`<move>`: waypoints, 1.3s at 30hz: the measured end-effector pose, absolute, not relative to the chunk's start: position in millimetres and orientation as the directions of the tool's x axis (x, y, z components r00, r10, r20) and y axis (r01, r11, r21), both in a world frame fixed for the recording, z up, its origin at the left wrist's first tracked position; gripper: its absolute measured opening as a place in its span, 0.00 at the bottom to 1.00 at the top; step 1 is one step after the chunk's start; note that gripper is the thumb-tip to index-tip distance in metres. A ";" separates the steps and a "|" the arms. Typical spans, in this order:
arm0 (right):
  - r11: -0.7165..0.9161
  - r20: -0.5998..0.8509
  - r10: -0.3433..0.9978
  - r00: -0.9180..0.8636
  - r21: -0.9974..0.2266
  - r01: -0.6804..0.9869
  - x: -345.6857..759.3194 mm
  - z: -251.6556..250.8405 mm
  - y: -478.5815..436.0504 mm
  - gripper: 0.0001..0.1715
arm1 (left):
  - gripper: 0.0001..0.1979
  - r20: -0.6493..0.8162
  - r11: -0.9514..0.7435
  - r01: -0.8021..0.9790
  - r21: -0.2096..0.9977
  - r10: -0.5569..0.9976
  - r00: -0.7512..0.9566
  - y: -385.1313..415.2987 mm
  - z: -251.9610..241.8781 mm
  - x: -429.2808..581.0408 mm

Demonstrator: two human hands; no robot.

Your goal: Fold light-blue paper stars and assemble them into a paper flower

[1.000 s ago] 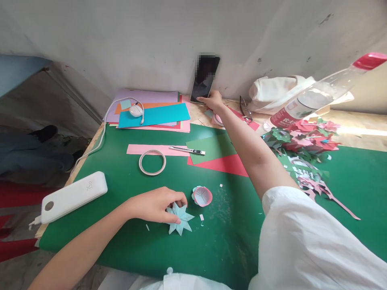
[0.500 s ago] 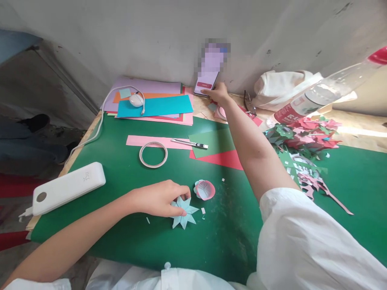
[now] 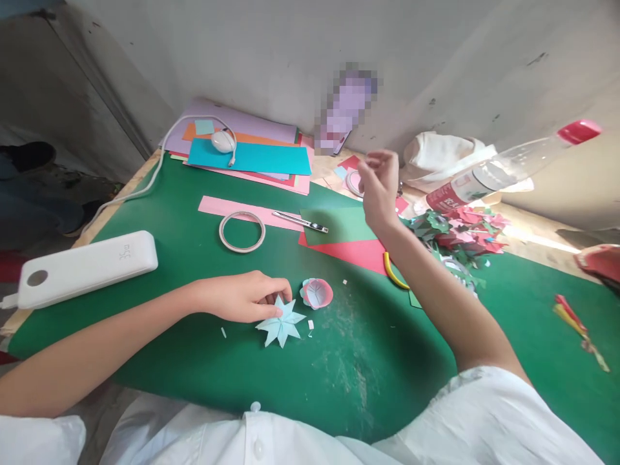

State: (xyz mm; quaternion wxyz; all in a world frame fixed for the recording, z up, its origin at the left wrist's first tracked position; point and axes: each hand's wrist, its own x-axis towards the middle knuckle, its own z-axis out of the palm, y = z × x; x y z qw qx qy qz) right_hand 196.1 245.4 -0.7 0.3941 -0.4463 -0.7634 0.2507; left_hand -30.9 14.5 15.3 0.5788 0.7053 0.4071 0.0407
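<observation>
My left hand [image 3: 252,297] rests on the green tabletop, thumb and fingers closed on a light-blue folded paper star [image 3: 281,324] with several points. Just right of it sits a small paper cup [image 3: 317,293], pink inside its rim with pale blue petals. My right hand [image 3: 382,190] hangs in the air over the table's far part, its fingers curled and blurred; I see nothing in it. Behind it a phone [image 3: 346,116], pixelated, leans against the wall. A roll of tape [image 3: 242,232] and a utility knife [image 3: 300,221] lie beyond my left hand.
Coloured paper sheets [image 3: 261,158] are stacked at the back left under a white cable. A white power bank [image 3: 90,270] lies at the left edge. On the right stand a tilted plastic bottle [image 3: 477,184] and a heap of paper flowers [image 3: 465,232]. A yellow-handled tool [image 3: 394,271] lies under my right forearm.
My right hand has come away from the phone, back toward me and to the right. My left hand still holds the paper star. The view has shifted a little.
</observation>
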 end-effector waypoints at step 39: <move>0.580 0.341 0.795 -0.502 -0.670 0.464 185.4 -1.3 279.8 0.27 | 0.09 -0.419 0.173 0.413 0.894 0.646 0.638 26.6 5.9 -44.2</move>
